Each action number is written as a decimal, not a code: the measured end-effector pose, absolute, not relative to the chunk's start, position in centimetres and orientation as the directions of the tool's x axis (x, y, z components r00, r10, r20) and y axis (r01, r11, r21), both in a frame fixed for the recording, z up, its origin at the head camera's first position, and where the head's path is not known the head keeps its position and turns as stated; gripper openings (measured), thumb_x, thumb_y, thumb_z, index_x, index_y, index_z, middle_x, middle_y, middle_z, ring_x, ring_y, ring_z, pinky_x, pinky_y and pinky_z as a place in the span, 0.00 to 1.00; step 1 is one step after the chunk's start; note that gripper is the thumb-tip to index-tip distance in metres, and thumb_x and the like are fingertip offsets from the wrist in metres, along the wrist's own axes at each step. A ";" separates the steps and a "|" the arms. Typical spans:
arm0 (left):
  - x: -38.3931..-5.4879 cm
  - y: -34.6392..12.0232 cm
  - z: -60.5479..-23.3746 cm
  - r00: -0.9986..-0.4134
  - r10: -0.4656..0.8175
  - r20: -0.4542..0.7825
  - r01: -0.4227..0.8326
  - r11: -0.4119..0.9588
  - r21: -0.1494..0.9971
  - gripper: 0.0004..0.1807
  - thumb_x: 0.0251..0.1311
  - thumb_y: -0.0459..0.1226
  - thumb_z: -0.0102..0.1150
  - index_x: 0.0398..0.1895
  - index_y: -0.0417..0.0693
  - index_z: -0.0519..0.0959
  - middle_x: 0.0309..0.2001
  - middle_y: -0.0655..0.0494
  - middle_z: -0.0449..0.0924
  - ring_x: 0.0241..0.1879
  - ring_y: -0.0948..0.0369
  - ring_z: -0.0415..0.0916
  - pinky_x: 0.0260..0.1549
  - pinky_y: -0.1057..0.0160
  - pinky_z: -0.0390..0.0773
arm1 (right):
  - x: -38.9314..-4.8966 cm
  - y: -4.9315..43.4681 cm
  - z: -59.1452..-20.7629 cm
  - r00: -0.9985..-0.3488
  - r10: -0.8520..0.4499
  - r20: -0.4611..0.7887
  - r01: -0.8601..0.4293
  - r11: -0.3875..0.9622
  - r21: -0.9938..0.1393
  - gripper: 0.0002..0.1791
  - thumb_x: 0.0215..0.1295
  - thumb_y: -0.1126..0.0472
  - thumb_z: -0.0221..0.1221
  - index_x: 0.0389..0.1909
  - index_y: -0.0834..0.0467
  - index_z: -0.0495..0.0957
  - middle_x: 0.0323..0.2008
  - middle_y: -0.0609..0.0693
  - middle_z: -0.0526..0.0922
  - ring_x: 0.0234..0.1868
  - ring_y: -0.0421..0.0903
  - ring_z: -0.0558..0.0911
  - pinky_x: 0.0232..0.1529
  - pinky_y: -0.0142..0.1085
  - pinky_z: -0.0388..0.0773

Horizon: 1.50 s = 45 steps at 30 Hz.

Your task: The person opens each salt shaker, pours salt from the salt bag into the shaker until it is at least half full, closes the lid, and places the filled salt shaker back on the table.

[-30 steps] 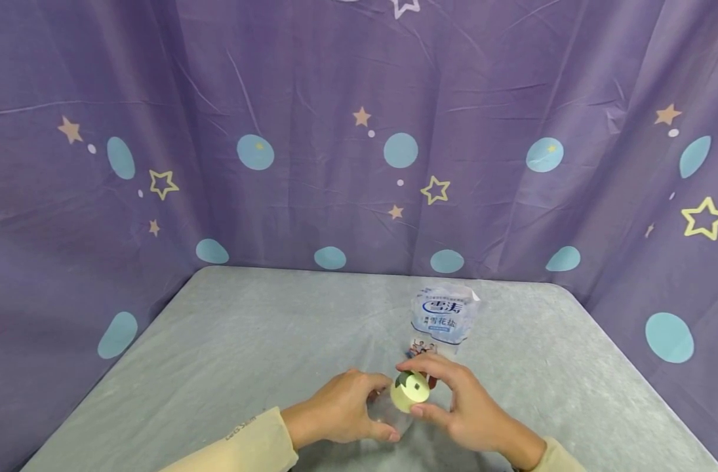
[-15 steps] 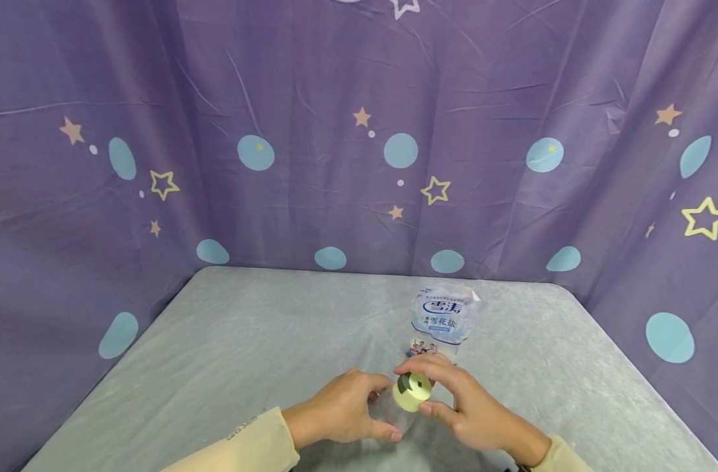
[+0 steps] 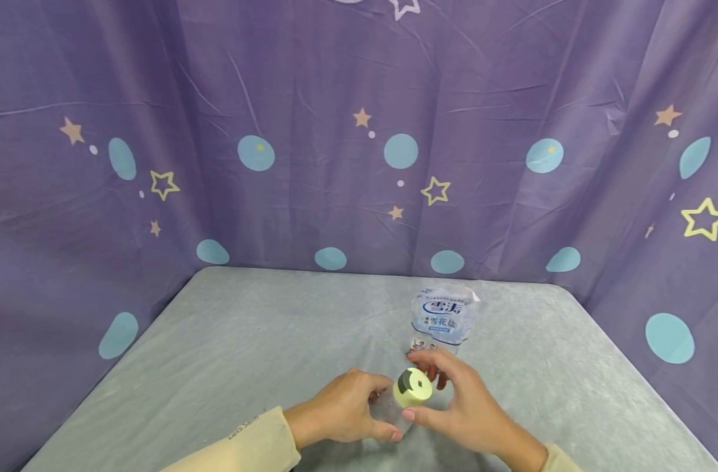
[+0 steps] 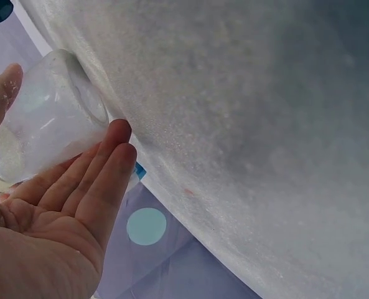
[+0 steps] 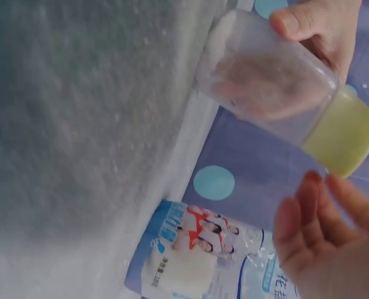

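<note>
A clear plastic bottle with a pale yellow-green cap stands on the table near the front. Its body is gripped from the left by my left hand, thumb on the near side and fingers on the far side. In the left wrist view the bottle's base shows between thumb and fingers. Around the cap hovers my right hand, thumb and fingers spread and slightly apart from it. The right wrist view has the right fingertips just beside the cap's edge. A dark patch marks the cap's top side.
Behind the right hand a blue and white printed salt bag lies on the grey cloth-covered table; the hand hides its lower part. A purple curtain with stars and dots hangs around the table's back and sides.
The cap has turned, its dark patch shifting along the side. My right fingers, earlier on the cap, have spread off it. The left hand stays on the bottle.
</note>
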<state>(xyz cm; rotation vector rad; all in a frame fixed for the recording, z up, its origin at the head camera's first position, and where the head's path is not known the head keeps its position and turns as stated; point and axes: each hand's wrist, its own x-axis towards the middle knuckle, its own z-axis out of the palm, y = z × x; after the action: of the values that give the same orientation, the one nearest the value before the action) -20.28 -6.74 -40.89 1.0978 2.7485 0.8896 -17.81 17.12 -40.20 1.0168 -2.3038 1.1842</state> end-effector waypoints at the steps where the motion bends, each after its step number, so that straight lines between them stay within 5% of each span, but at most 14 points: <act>1: -20.3 -6.7 -40.9 -0.748 0.645 0.157 0.615 0.583 0.531 0.23 0.42 0.56 0.82 0.41 0.63 0.85 0.27 0.72 0.77 0.27 0.74 0.70 0.25 0.71 0.70 | -17.7 17.0 -40.3 -0.702 -0.403 0.588 -0.712 0.414 -0.567 0.34 0.52 0.50 0.79 0.60 0.46 0.76 0.42 0.39 0.81 0.37 0.40 0.78 0.35 0.36 0.77; 6: -20.3 -6.7 -40.9 -0.752 0.642 0.149 0.606 0.586 0.538 0.23 0.42 0.56 0.82 0.41 0.63 0.85 0.27 0.72 0.77 0.26 0.73 0.70 0.25 0.71 0.70 | -17.5 16.5 -40.6 -0.750 -0.308 0.585 -0.656 0.456 -0.601 0.27 0.48 0.48 0.80 0.47 0.45 0.79 0.31 0.36 0.79 0.27 0.43 0.76 0.28 0.35 0.75; 16: -20.3 -6.7 -40.8 -0.750 0.647 0.141 0.604 0.581 0.546 0.22 0.42 0.56 0.82 0.40 0.65 0.85 0.25 0.70 0.78 0.25 0.74 0.68 0.23 0.71 0.68 | -17.5 16.2 -40.6 -0.745 -0.283 0.603 -0.658 0.456 -0.599 0.20 0.50 0.49 0.80 0.39 0.43 0.79 0.28 0.34 0.79 0.26 0.36 0.74 0.26 0.33 0.74; 34: -20.4 -6.7 -40.8 -0.740 0.657 0.145 0.619 0.582 0.527 0.24 0.43 0.55 0.82 0.43 0.61 0.86 0.27 0.72 0.77 0.26 0.73 0.70 0.25 0.71 0.71 | -18.0 17.0 -40.3 -0.664 -0.439 0.606 -0.747 0.351 -0.564 0.24 0.56 0.57 0.76 0.53 0.49 0.80 0.38 0.40 0.80 0.35 0.38 0.76 0.33 0.34 0.76; 45: -20.5 -6.7 -40.6 -0.745 0.659 0.102 0.595 0.588 0.548 0.24 0.44 0.55 0.82 0.44 0.61 0.85 0.28 0.72 0.78 0.26 0.73 0.71 0.26 0.70 0.72 | -18.2 17.7 -39.9 -0.608 -0.560 0.563 -0.780 0.286 -0.557 0.34 0.54 0.68 0.72 0.64 0.52 0.77 0.55 0.50 0.81 0.47 0.42 0.77 0.44 0.37 0.76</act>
<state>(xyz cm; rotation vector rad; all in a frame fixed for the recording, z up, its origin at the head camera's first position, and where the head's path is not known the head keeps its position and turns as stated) -20.49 -6.73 -40.60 1.0695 2.6988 0.8670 -18.21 17.70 -39.93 1.2296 -2.2983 1.2256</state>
